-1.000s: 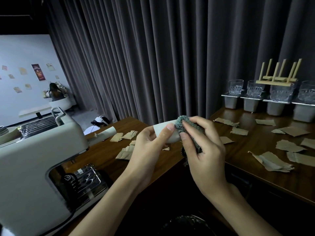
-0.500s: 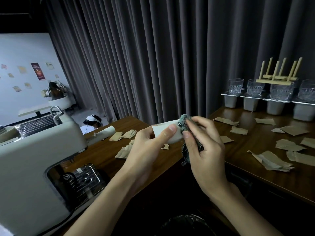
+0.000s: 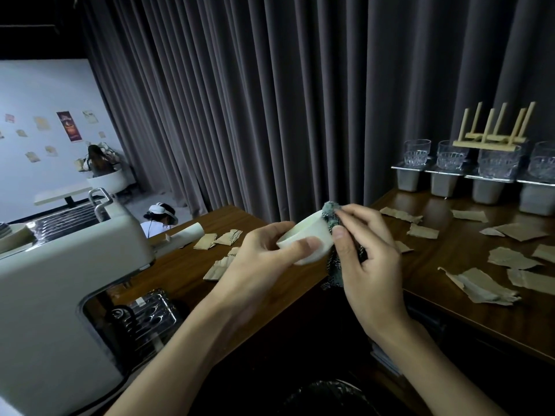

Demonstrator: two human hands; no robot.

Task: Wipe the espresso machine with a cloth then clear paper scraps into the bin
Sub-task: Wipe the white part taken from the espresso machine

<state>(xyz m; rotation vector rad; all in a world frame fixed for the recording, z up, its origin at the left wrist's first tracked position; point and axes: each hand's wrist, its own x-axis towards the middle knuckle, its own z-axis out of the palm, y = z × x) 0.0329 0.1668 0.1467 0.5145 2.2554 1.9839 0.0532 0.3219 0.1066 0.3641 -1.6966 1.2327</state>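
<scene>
Both hands up, cloth on a cup held over the table corner.
Left hand [image 3: 255, 259]: fingers curled round a small white cup [image 3: 312, 232]. Right hand [image 3: 372, 265]: fingers pinch the dark green cloth [image 3: 330, 213] against the cup's side, tail hanging. Espresso machine [image 3: 60, 280] at left, untouched. Brown paper scraps [image 3: 480, 285] lie scattered on the table [image 3: 450, 259].

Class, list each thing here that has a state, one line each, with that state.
left hand: grips the white cup.
white cup: held up, tilted.
right hand: holds the cloth against the white cup.
cloth: bunched, gripped.
paper scraps: lying loose, scattered.
glasses: standing upright.
</scene>
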